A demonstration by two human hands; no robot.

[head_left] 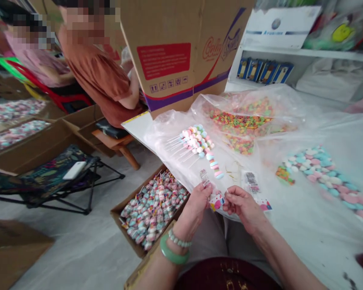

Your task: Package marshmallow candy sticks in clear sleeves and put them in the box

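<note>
My left hand (196, 205) and my right hand (242, 205) meet at the table's near edge, both pinching a small clear printed wrapper (216, 200) between them. One candy skewer (213, 161) with pastel pieces lies just beyond the hands. A pile of candy skewers (195, 141) with white sticks rests on clear plastic behind it. More printed wrappers (255, 189) lie to the right of my right hand.
A box of wrapped candy skewers (153, 207) stands on the floor at left. A bag of coloured candy rings (242, 123) and loose pastel candies (323, 173) lie on the table. A big cardboard box (181, 52) stands behind. Two people sit at the far left.
</note>
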